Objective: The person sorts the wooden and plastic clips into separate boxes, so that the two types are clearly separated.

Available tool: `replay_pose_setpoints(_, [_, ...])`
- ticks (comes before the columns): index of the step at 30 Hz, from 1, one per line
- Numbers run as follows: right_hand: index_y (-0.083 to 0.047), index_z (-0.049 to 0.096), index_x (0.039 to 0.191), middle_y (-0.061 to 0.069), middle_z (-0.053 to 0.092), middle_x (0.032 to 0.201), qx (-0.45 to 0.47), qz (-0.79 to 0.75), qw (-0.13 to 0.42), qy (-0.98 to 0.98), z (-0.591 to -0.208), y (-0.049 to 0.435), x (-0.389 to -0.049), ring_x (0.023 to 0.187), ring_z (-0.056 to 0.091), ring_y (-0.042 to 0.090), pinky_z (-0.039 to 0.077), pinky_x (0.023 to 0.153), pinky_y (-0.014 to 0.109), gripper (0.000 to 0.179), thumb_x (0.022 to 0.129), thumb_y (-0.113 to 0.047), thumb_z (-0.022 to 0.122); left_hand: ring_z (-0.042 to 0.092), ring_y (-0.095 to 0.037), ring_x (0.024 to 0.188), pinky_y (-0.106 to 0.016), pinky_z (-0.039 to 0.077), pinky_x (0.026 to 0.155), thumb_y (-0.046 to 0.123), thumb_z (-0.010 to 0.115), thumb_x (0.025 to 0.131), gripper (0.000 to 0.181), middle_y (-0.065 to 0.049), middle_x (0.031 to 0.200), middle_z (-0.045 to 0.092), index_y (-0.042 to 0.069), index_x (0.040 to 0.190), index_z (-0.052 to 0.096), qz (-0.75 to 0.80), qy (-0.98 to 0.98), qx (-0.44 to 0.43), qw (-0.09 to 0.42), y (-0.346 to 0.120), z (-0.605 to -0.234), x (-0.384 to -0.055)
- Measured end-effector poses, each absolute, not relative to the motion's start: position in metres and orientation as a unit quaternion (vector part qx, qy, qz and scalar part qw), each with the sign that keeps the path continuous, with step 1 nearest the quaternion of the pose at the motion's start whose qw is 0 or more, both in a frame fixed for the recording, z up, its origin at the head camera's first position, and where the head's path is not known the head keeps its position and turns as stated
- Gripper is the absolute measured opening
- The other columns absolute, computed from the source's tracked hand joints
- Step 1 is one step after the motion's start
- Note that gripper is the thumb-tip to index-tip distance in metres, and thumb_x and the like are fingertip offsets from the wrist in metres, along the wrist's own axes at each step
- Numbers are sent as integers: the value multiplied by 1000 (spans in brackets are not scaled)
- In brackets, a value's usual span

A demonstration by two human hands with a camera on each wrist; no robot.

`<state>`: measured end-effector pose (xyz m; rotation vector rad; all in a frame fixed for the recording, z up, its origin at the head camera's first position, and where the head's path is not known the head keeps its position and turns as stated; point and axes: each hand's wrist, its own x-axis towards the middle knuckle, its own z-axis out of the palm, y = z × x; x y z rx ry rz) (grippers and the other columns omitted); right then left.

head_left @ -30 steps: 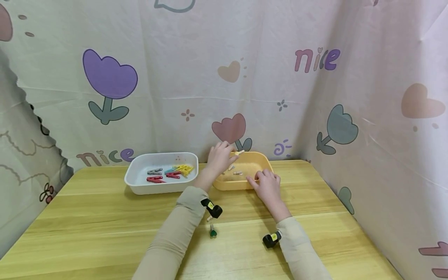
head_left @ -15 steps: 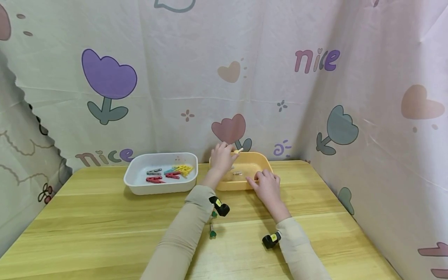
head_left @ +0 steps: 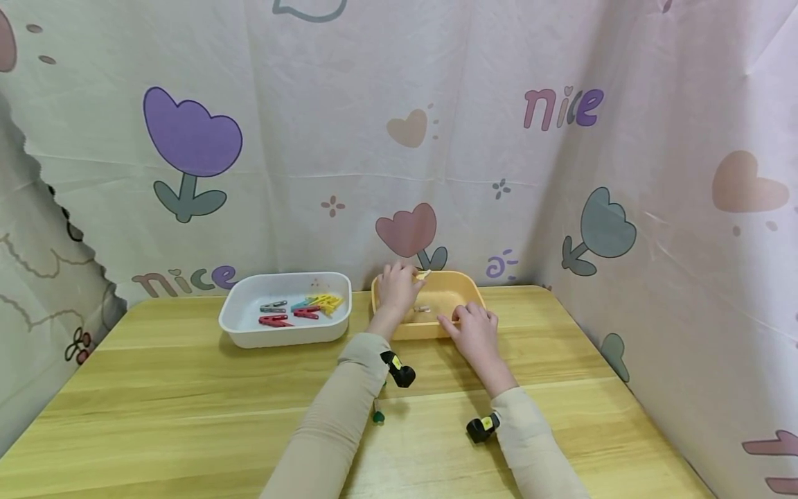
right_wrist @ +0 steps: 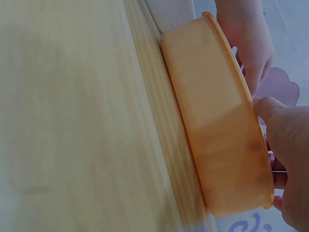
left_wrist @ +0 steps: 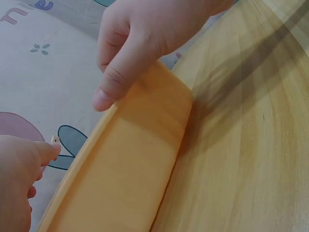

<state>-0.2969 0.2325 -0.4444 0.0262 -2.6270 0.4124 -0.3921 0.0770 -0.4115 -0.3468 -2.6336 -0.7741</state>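
My left hand [head_left: 399, 287] is over the left part of the yellow bin [head_left: 430, 330]. Between thumb and fingers it pinches a small pale clip [head_left: 423, 274], whose tip [left_wrist: 54, 140] peeks out in the left wrist view. My right hand [head_left: 475, 328] grips the bin's near rim, thumb outside and fingers reaching inside, as the right wrist view shows. A small clip [head_left: 422, 309] lies on the bin's floor; the left hand hides part of the inside. On the table, a small clip with a green heart [head_left: 378, 416] lies beside the left forearm.
To the left stands a white bin [head_left: 283, 338] with red clothespins [head_left: 274, 320], grey clothespins [head_left: 273, 306], yellow ones [head_left: 325, 303] and something blue. A printed curtain [head_left: 349, 138] hangs right behind the wooden table [head_left: 187, 402].
My left hand has moved slightly right and lower over the yellow bin, still pinching the pale clip. The left forearm now covers more of the green heart clips. My right hand stays put.
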Motion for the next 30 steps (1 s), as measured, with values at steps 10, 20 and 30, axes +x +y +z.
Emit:
replay_pose_setpoints(10, [-13, 61, 81, 4, 54, 84, 10, 153, 233, -960, -445, 233, -297, 85, 54, 27, 34, 97, 54, 39, 91, -50, 61, 53, -25, 110, -42, 43, 92, 41, 68, 89, 28, -1, 117, 64, 23, 111, 69, -255, -945, -108, 176, 79, -417, -392])
replay_pose_setpoints(20, [-13, 61, 81, 4, 55, 84, 12, 151, 239, -959, -445, 233, -298, 86, 54, 26, 34, 98, 54, 39, 91, -50, 61, 47, -30, 122, -46, 38, 100, 49, 67, 88, 51, -6, 130, 57, 25, 132, 57, -235, -955, -101, 151, 81, -420, -395])
replay_pose_setpoints(30, [-13, 61, 81, 4, 55, 85, 8, 152, 236, -960, -447, 233, -298, 87, 54, 26, 34, 98, 53, 39, 91, -50, 61, 47, -30, 122, -45, 38, 101, 47, 68, 87, 47, -6, 127, 58, 23, 127, 61, -244, -951, -109, 158, 76, -419, -392])
